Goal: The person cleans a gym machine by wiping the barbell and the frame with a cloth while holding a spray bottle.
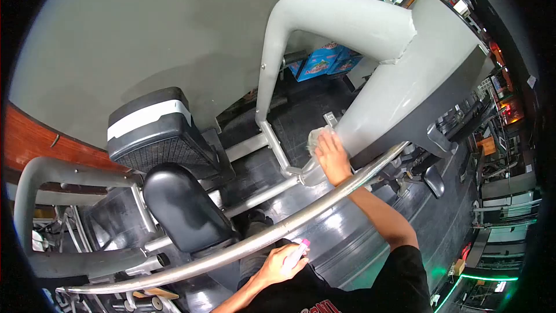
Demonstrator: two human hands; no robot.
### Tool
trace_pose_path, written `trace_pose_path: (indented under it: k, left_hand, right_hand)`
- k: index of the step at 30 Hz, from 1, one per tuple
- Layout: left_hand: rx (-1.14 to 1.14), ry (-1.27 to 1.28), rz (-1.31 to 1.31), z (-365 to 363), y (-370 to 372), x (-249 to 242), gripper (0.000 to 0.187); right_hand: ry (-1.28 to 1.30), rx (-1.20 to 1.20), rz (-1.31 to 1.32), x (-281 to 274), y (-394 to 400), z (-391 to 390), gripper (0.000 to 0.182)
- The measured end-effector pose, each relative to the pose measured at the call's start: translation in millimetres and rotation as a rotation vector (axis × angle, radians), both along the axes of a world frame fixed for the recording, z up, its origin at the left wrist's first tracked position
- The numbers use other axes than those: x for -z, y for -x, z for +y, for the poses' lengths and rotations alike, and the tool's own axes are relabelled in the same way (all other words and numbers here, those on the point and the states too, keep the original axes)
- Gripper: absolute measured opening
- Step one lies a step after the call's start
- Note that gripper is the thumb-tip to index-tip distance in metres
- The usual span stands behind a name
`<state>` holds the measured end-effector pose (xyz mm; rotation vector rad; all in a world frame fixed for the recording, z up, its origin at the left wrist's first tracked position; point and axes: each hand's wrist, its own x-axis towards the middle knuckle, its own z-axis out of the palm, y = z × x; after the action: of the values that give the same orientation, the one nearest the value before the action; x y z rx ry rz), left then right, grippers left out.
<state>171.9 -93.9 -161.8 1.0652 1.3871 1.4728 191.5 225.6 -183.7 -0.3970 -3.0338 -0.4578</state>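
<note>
My right hand [333, 159] reaches forward under a curved metal bar and presses a pale, crumpled cloth [315, 139] against the lower end of a thick grey tube [376, 107] of a gym machine. Its fingers lie over the cloth, which they partly hide. Close to my body, my left hand [277, 266] is wrapped round a small whitish bottle with a pink top [295, 255]. The bottle tilts up to the right, and its lower part is covered by my fingers.
The curved metal bar [249, 249] crosses in front of me. To the left are a black padded seat [182, 206] and a black box-shaped pad with a white band [152, 124]. Blue packages [324, 62] lie behind the frame. More gym equipment [457, 124] stands right.
</note>
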Motion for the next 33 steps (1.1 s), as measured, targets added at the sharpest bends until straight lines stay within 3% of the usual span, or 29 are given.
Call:
trace_pose_path:
  k: [2, 3, 5, 7, 8, 9, 10, 11, 12, 13, 17, 19, 21, 24, 26, 27, 29, 31, 33]
  left_hand:
    - [-0.004, -0.007, -0.020, 2.0, -3.7, 3.5, 0.028]
    - [-0.010, -0.001, -0.026, 3.2, -4.7, 5.5, 0.028]
    - [0.039, 0.048, 0.004, 2.7, -3.3, 7.7, 0.029]
    - [0.043, 0.091, -0.002, 1.8, -0.2, 6.4, 0.029]
    - [0.027, 0.059, 0.031, 0.6, 1.7, 6.8, 0.028]
    - [0.012, 0.028, 0.066, -0.7, 3.1, 7.9, 0.027]
    - [-0.011, 0.055, 0.071, -4.4, 4.5, 8.7, 0.027]
    - [-0.013, 0.064, 0.072, -10.3, 4.2, 11.3, 0.027]
    - [-0.037, 0.121, 0.043, -15.8, 2.6, 15.6, 0.028]
    - [-0.060, 0.173, 0.013, -18.0, 2.8, 17.6, 0.029]
    - [-0.036, 0.184, -0.061, -13.3, 6.4, 12.9, 0.030]
    - [-0.029, 0.163, -0.063, -9.2, 0.5, 20.0, 0.028]
    - [0.023, 0.127, -0.034, -2.4, -1.5, 21.1, 0.028]
    - [0.104, 0.084, 0.007, 12.1, -4.6, 19.4, 0.028]
    - [0.125, 0.092, 0.007, 17.2, -7.9, 19.2, 0.027]
    - [0.136, 0.101, 0.002, 18.9, -9.4, 18.8, 0.027]
    - [0.146, 0.121, -0.010, 19.3, -8.3, 15.4, 0.027]
    - [0.150, 0.128, -0.023, 21.6, -8.1, 14.9, 0.026]
    - [0.121, 0.106, 0.029, 18.9, -6.8, 17.4, 0.026]
  right_hand:
    - [-0.376, 0.007, -0.424, 42.4, -4.4, -0.8, 0.046]
    - [-0.371, -0.001, -0.428, 60.4, -6.3, -3.8, 0.046]
    - [-0.289, 0.025, -0.756, 103.9, -8.5, -16.5, 0.046]
    - [-0.205, -0.026, -0.672, 190.5, -36.4, -14.1, 0.045]
    - [-0.018, 0.084, -0.610, 240.7, -51.9, -17.7, 0.042]
    - [0.170, 0.193, -0.545, 247.7, -51.3, -27.8, 0.039]
    - [0.177, 0.184, -0.546, 251.9, -53.3, -33.4, 0.039]
    - [0.362, 0.307, -0.629, 254.6, -59.2, -40.5, 0.033]
    - [0.545, 0.435, -0.709, 238.4, -59.6, -47.9, 0.028]
    - [0.546, 0.438, -0.709, 214.2, -59.5, -52.6, 0.028]
    - [0.144, -0.018, 0.009, 97.3, -55.1, -52.6, 0.021]
    - [0.023, -0.141, 0.145, 20.4, -40.1, -47.3, 0.027]
    - [-0.039, -0.137, 0.221, 16.4, -40.4, -35.6, 0.032]
    - [-0.030, -0.110, 0.098, 43.0, -49.5, -15.5, 0.028]
    - [-0.285, -0.275, -0.094, 92.9, -61.8, -5.5, 0.023]
    - [-0.285, -0.274, -0.093, 118.2, -68.5, 0.9, 0.023]
    - [-0.195, -0.437, -0.445, 168.5, -81.3, 6.8, 0.025]
    - [-0.134, -0.375, -0.433, 209.3, -85.6, 4.6, 0.025]
    - [-0.075, -0.314, -0.417, 209.4, -86.7, -7.6, 0.025]
